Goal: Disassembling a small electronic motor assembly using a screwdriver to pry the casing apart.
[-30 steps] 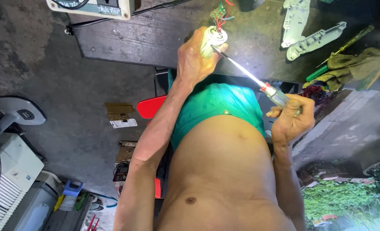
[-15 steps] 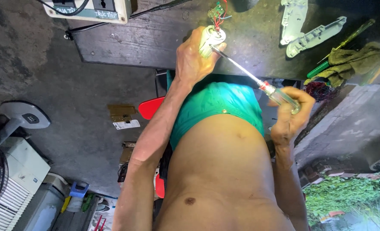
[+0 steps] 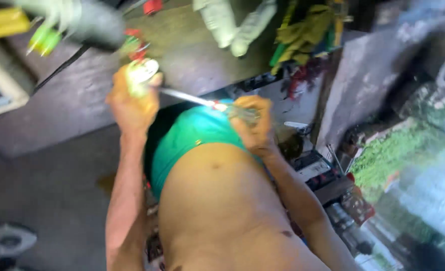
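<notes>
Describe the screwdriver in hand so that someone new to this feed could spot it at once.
Start at the dark wooden workbench across the top of the view. In front of its near edge, the left hand grips a small round whitish part and the right hand holds the screwdriver. It is the only bright, thin metal shaft bridging the two hands, with a clear handle and a red collar.

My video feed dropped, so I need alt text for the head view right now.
The left hand grips a small round white part while the right hand drives a screwdriver into it, over a dark workbench. The blurred picture also shows a green cloth on the bench.
</notes>
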